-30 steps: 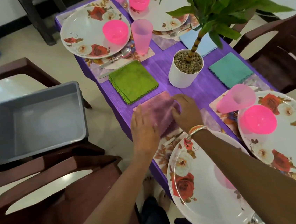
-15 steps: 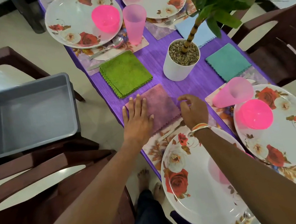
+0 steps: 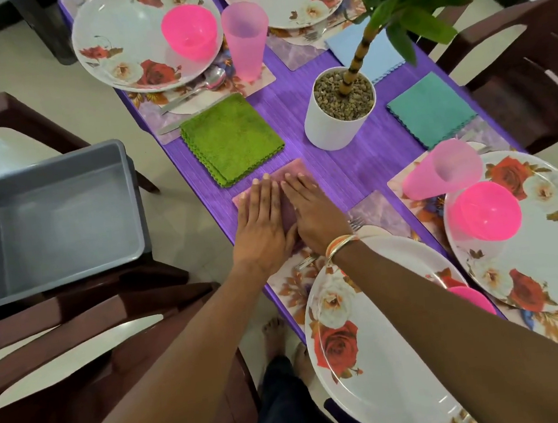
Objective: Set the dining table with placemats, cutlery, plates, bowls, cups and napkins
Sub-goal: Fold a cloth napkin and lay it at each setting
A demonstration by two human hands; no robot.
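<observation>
Pressing hands: both hands lie flat, side by side, on the pink napkin (image 3: 292, 168).
Left hand (image 3: 262, 220): open flat, fingers straight and together, palm down on the napkin; it grips nothing.
Right hand (image 3: 312, 214): open flat too, palm down, thumb side touching the left hand; a gold bangle (image 3: 339, 244) sits on the wrist.
Pink napkin: on the purple table (image 3: 352, 172), at the near left edge, mostly hidden under the hands; only its far edge and left corner show.
Green napkin (image 3: 230, 139): just beyond the pink one, nearly touching it.
Plant pot (image 3: 340, 115): white, full of small stones, right of the green napkin; its leaves cover part of the far plate.
Teal napkin (image 3: 430, 109): right of the pot, close to the far edge.
Blue napkin (image 3: 371, 53): behind the plant stem, partly hidden.
Near plate (image 3: 372, 356): flowered, under the right arm, which hides its bowl.
Fork (image 3: 354, 224): only its tip peeks out beside the right wrist.
Right plate (image 3: 530, 253): holds a bright pink bowl (image 3: 486, 212); a pale pink cup (image 3: 442, 170) stands just beside it.
Far left plate (image 3: 129, 41): holds a pink bowl, with a cup and a spoon (image 3: 212, 80) beside it.
Grey tub (image 3: 48, 221): empty, sitting on a brown chair (image 3: 75, 322) left of the table.
</observation>
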